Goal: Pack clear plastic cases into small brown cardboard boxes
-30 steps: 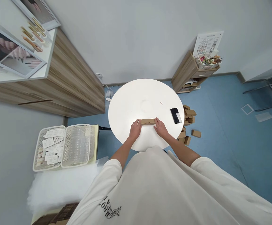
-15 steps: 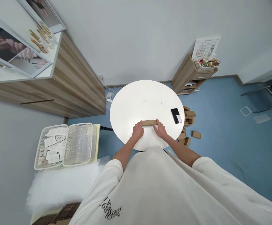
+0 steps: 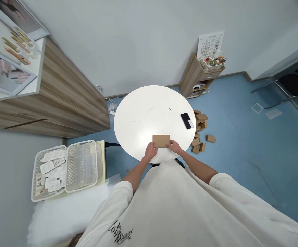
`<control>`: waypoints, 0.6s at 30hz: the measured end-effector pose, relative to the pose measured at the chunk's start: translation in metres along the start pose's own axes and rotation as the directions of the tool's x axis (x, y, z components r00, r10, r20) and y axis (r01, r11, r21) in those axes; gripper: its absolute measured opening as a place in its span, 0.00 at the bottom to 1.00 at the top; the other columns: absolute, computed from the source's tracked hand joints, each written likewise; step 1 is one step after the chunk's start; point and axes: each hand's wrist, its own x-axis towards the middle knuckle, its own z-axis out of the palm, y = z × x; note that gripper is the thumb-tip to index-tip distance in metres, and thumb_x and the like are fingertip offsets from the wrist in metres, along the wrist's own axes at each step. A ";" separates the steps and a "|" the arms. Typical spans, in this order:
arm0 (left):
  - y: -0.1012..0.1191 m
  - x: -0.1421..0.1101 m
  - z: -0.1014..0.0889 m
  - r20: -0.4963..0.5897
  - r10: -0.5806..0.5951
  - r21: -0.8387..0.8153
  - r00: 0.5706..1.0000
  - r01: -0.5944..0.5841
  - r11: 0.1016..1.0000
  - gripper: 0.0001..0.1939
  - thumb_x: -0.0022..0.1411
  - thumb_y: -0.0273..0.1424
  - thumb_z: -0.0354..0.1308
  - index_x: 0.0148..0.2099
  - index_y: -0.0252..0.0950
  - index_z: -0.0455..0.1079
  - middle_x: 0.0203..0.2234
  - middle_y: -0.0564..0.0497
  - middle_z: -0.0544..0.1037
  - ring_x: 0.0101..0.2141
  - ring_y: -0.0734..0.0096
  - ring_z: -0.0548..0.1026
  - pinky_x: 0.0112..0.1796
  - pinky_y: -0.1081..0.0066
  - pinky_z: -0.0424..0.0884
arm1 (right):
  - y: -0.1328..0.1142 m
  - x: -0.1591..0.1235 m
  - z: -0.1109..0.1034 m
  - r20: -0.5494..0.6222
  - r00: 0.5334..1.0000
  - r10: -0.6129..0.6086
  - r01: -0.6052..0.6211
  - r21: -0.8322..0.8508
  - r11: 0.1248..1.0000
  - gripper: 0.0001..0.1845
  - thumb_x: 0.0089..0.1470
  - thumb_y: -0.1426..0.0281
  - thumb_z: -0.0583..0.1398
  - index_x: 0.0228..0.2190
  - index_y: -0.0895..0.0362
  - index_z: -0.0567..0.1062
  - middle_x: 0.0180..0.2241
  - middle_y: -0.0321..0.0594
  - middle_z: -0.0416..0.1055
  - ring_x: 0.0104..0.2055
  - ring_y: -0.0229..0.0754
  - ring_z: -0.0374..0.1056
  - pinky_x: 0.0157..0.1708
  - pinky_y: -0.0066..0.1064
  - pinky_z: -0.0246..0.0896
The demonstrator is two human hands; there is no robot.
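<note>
A small brown cardboard box (image 3: 161, 141) is held between my hands above the near part of the white round table (image 3: 138, 113). Its broad flat face is turned up toward me. My left hand (image 3: 151, 151) is closed on the box's near left corner, and my right hand (image 3: 174, 146) grips the near right corner. Further right on the tabletop lies a black phone (image 3: 186, 120) with a white patch at one end. A thin dark sliver (image 3: 170, 109) rests near the table's far right part.
Several brown boxes (image 3: 201, 117) are heaped on the floor right of the table, with a single box (image 3: 210, 138) apart. At left stand a white basket of packets (image 3: 33, 187) and a basket of clear plastic pieces (image 3: 95, 183). A wood-grain cabinet (image 3: 69, 82) rises behind them.
The box has been tilted, so its broad face now shows instead of a narrow side. My hands have shifted to its near corners. The whole view has moved slightly.
</note>
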 end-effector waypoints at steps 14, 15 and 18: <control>0.107 0.065 0.029 0.025 0.234 0.031 0.972 -0.234 0.972 0.23 0.62 0.28 0.55 0.59 0.39 0.62 0.59 0.43 0.65 0.56 0.59 0.72 0.52 0.61 0.72 | 0.044 0.017 -0.090 -0.211 0.977 0.026 0.018 0.206 0.978 0.24 0.55 0.65 0.60 0.53 0.56 0.72 0.50 0.49 0.74 0.44 0.48 0.74 0.44 0.38 0.69; 0.118 0.072 0.034 0.043 0.249 0.041 0.967 -0.251 0.967 0.23 0.62 0.29 0.56 0.60 0.40 0.62 0.61 0.43 0.64 0.56 0.59 0.71 0.53 0.61 0.72 | 0.051 0.018 -0.098 -0.237 0.971 0.027 0.026 0.218 0.976 0.24 0.54 0.65 0.60 0.53 0.56 0.72 0.49 0.48 0.75 0.44 0.48 0.73 0.44 0.38 0.69; 0.152 0.094 0.052 0.106 0.276 0.081 0.955 -0.285 0.955 0.26 0.61 0.30 0.57 0.62 0.41 0.60 0.64 0.43 0.59 0.56 0.56 0.72 0.54 0.58 0.71 | 0.072 0.023 -0.124 -0.315 0.949 0.012 0.061 0.224 0.973 0.25 0.54 0.65 0.59 0.54 0.54 0.71 0.46 0.46 0.75 0.45 0.49 0.72 0.45 0.39 0.69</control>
